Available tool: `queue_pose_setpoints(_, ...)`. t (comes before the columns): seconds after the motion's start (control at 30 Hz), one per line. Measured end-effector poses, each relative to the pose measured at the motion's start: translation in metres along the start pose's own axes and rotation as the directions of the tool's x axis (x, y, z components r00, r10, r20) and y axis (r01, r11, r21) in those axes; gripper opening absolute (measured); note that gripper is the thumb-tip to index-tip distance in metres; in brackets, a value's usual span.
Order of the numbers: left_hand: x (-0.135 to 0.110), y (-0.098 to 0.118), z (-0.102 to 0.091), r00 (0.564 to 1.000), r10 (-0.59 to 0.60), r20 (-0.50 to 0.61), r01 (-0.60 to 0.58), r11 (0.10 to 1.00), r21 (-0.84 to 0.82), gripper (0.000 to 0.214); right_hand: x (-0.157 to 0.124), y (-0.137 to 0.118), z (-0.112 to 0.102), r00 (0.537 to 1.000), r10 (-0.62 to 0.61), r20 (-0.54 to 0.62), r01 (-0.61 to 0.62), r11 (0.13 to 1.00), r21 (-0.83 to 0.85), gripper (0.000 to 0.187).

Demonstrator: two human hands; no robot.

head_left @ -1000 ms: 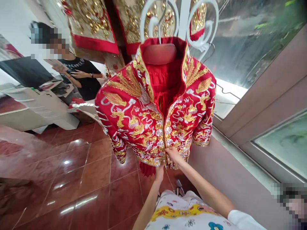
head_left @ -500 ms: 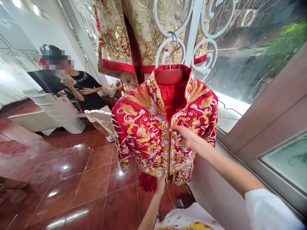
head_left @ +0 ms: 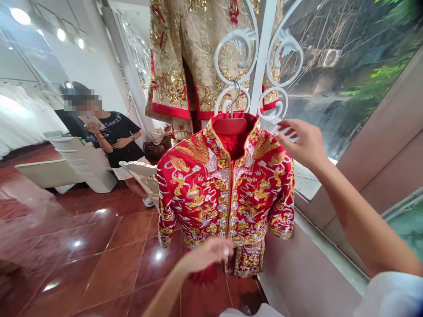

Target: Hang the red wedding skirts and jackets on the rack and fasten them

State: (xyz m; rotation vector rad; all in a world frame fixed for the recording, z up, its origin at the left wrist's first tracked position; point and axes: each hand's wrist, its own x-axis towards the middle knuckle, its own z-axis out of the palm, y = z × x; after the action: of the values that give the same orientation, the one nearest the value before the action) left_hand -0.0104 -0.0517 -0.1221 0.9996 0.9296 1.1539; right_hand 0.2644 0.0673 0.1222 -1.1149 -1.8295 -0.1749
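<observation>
A red jacket [head_left: 198,193] with gold and silver embroidery hangs on a hanger [head_left: 235,99], hooked to white scrollwork. Its front zipper [head_left: 230,202] is done up to just below the stand collar. My left hand [head_left: 208,254], slightly blurred, is before the lower hem with fingers stretched; whether it touches the cloth I cannot tell. Up beside the jacket's shoulder at the right is my right hand [head_left: 302,143], fingers curved and apart. Its fingertips are close to the scrollwork, and no held thing shows. A red pleated skirt [head_left: 205,275] and an embroidered panel [head_left: 249,259] hang below the jacket.
Behind hangs a gold sequinned garment [head_left: 211,57] with red trim. A window and its ledge [head_left: 307,180] run along the right. At the left a person [head_left: 115,136] stands holding a phone, near a white chair back [head_left: 142,174]. The floor [head_left: 112,251] is glossy red tile.
My right hand has left the jacket's front and risen to the right shoulder side. The zipper is now closed higher. My left hand has let go of the hem and moved slightly left.
</observation>
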Motion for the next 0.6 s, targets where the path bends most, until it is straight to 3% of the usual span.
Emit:
queue_pose_setpoints(0.03,0.006,0.047,-0.001,0.986,0.037,0.161,-0.073,0.971,0.227,0.027,0.004,0.015,0.0,0.997,-0.073,0.018,0.074,0.996,-0.041,0.034)
queue_pose_setpoints(0.07,0.015,0.095,-0.001,0.955,0.227,0.193,-0.287,0.87,0.4,0.029,0.007,0.027,0.002,0.99,-0.123,0.076,0.127,0.991,-0.05,0.039)
queue_pose_setpoints(0.1,0.027,0.139,-0.001,0.867,0.468,0.172,-0.479,0.687,0.546,0.032,0.009,0.038,0.007,0.979,-0.153,0.138,0.161,0.986,-0.047,0.044)
queue_pose_setpoints(0.13,0.04,0.177,0.0,0.761,0.619,0.194,-0.551,0.46,0.697,0.038,0.01,0.047,0.014,0.97,-0.166,0.177,0.177,0.983,-0.047,0.047)
queue_pose_setpoints(0.17,0.055,0.207,0.001,0.684,0.697,0.214,-0.519,0.259,0.815,0.044,0.009,0.053,0.02,0.967,-0.165,0.192,0.179,0.982,-0.057,0.05)
queue_pose_setpoints(0.2,0.069,0.229,0.001,0.648,0.73,0.216,-0.432,0.118,0.894,0.05,0.009,0.057,0.027,0.971,-0.15,0.186,0.165,0.984,-0.07,0.051)
queue_pose_setpoints(0.27,0.095,0.252,0.0,0.684,0.695,0.22,-0.277,-0.031,0.96,0.053,0.007,0.061,0.034,0.985,-0.082,0.153,0.093,0.993,-0.069,0.047)
queue_pose_setpoints(0.33,0.113,0.259,-0.005,0.75,0.628,0.207,-0.209,-0.072,0.975,0.051,0.009,0.06,0.032,0.985,-0.012,0.174,0.015,1.0,-0.018,0.042)
queue_pose_setpoints(0.4,0.122,0.265,-0.012,0.805,0.547,0.229,-0.242,-0.049,0.969,0.054,0.012,0.059,0.023,0.965,0.02,0.261,-0.039,0.997,0.069,0.043)
queue_pose_setpoints(0.5,0.126,0.283,-0.02,0.912,0.266,0.313,-0.362,0.164,0.917,0.062,0.019,0.06,0.009,0.902,0.099,0.42,-0.215,0.947,0.237,0.05)
queue_pose_setpoints(0.57,0.129,0.296,-0.022,0.947,0.053,0.316,-0.313,0.354,0.881,0.063,0.024,0.064,0.006,0.841,0.205,0.501,-0.376,0.887,0.269,0.056)
queue_pose_setpoints(0.6,0.131,0.301,-0.022,0.954,-0.012,0.298,-0.268,0.408,0.873,0.062,0.026,0.066,0.006,0.809,0.25,0.532,-0.434,0.865,0.252,0.058)
